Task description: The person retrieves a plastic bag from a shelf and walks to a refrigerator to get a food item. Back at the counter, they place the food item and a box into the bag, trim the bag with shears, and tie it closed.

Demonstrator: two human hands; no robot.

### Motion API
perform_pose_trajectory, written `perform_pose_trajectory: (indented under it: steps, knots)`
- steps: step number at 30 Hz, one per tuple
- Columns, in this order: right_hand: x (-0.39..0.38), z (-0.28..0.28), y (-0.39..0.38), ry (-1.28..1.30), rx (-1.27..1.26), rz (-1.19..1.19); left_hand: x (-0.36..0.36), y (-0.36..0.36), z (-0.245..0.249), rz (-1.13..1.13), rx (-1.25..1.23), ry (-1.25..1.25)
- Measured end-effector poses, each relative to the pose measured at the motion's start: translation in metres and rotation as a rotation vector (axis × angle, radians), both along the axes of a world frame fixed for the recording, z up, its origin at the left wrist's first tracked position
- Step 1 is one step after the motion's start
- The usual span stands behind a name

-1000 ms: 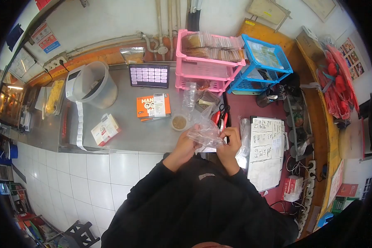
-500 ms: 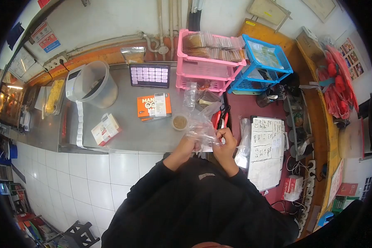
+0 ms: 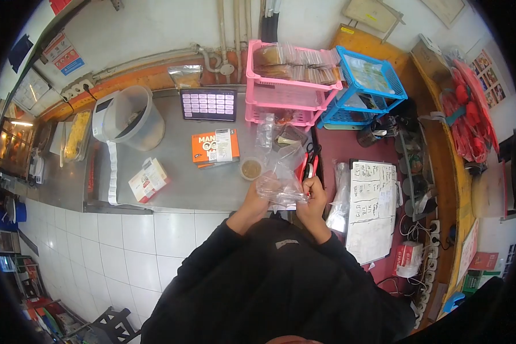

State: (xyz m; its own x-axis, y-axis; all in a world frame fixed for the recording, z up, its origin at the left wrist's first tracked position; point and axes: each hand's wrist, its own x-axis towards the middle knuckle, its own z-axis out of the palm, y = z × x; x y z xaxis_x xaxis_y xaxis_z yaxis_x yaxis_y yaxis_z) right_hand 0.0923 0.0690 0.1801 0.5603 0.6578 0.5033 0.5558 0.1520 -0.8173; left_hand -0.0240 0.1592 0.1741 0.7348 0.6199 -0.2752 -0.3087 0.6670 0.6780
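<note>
Between my two hands, close to the counter's front edge, is a clear plastic bag (image 3: 281,186). My left hand (image 3: 254,205) grips its left side, the fingers partly behind the plastic. Its right side is pinched by my right hand (image 3: 312,200). A small round tub with brown contents (image 3: 250,168) stands just beyond my left hand. Red-handled scissors (image 3: 310,163) lie beyond my right hand, partly covered by plastic. More clear plastic and a dark packet (image 3: 289,136) lie behind the bag.
An orange box (image 3: 214,148) and a tablet (image 3: 208,105) are on the metal counter (image 3: 183,189). Left of them are a large clear bucket (image 3: 140,120) and a white-red box (image 3: 148,181). Pink (image 3: 292,97) and blue racks (image 3: 364,86) stand behind; written sheets (image 3: 371,212) lie at right.
The bag is spread a little wider between my hands, and my right hand has moved slightly down. The view has shifted slightly.
</note>
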Motion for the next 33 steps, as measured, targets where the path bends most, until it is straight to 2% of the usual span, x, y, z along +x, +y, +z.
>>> perform_pose_trajectory:
  steps: [3,5,9,12,15,16,17,19,21,23,25,27,30,31,33]
  knots:
    - [0.001,-0.009,-0.003,0.109,0.005,0.031,-0.002,-0.002,0.023,-0.011,-0.103,0.107]
    - [0.000,-0.010,-0.003,0.139,0.010,0.054,-0.004,0.004,-0.007,-0.052,-0.114,0.018]
    - [-0.006,-0.003,-0.003,0.109,0.009,0.079,-0.014,0.018,-0.010,-0.198,-0.145,-0.199]
    - [-0.003,-0.005,-0.003,0.140,-0.027,0.041,-0.003,0.006,0.016,-0.012,0.233,0.029]
    - [0.009,0.004,-0.007,0.205,-0.103,-0.024,-0.010,0.036,-0.033,0.144,0.727,0.237]
    - [0.016,0.010,-0.010,0.227,-0.133,-0.046,-0.014,0.037,-0.019,0.198,0.749,0.299]
    - [0.022,0.012,-0.017,0.014,-0.222,-0.023,-0.019,0.036,-0.002,0.250,0.773,0.361]
    - [0.024,0.011,-0.018,-0.026,-0.170,-0.037,-0.019,0.036,0.004,0.391,0.940,0.424]
    - [0.026,0.016,-0.011,-0.090,-0.119,-0.073,-0.008,0.033,-0.008,0.584,1.226,0.421]
    - [0.022,0.028,0.004,-0.168,-0.072,-0.130,0.003,0.027,0.002,0.612,1.351,0.371]
    - [0.010,0.009,0.012,0.105,-0.086,-0.059,0.012,0.015,0.001,0.586,1.333,0.334]
    - [0.007,-0.011,0.009,0.172,-0.197,0.022,0.016,0.001,-0.015,0.509,1.171,0.305]
    - [0.007,-0.025,0.001,0.191,-0.314,-0.100,0.003,0.015,-0.030,0.593,1.271,0.491]
    - [0.003,-0.022,-0.001,0.183,-0.254,-0.121,0.000,0.015,-0.037,0.626,1.287,0.472]
    - [0.010,-0.032,-0.008,-0.048,-0.226,-0.170,-0.006,0.011,-0.049,0.692,1.317,0.438]
